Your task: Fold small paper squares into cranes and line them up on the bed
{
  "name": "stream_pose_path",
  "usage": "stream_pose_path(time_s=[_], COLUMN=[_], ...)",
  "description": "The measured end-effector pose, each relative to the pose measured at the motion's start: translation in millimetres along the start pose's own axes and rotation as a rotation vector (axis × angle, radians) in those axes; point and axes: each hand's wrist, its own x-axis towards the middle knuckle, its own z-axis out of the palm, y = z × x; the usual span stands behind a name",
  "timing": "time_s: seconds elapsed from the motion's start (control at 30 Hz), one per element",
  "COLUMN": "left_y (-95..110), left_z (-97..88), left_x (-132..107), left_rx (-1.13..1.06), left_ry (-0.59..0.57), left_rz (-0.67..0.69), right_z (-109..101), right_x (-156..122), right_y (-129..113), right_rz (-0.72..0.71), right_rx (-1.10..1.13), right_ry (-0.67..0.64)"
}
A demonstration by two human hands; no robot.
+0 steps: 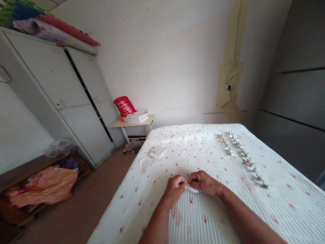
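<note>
Low over the bed, my left hand and my right hand meet with closed fingers on a small piece of folded paper. Its pale, narrow end sticks out below the fingertips; the rest is hidden between them. To the right, several small folded paper figures stand in two rows, too small to make out their exact shape. Loose printed paper pieces lie in a pile on the left part of the bed, apart from both hands.
A white ribbed bed cover with red dots spreads under everything. Behind it on the left, a small table carries a red bag and a white box. A grey cabinet stands at left, near an orange cloth or bag.
</note>
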Motion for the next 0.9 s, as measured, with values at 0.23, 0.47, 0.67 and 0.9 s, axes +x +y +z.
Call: stream_pose_path(time_s=[0.23, 0.47, 0.67, 0.9], left_y=[-2.4, -1.1, -0.3, -4.0], left_z=[1.2, -0.5, -5.6, -0.2], left_x=[1.5, 0.8, -1.0, 1.7], left_rx=[0.005, -0.035, -0.106, -0.08], left_ry=[0.012, -0.001, 0.031, 0.07], left_rz=[0.007, -0.036, -0.089, -0.068], right_z=[-3.1, -9.0, -24.2, -7.9], right_x=[-1.1, -6.5, -13.5, -7.4], right_y=[-4.1, 0.9, 4.4, -1.1], right_rz=[0.069, 0.122, 0.227, 0.044], right_rx=[0.027, 0.025, 0.16, 0.113], right_ry=[-0.003, -0.016, 0.003, 0.034])
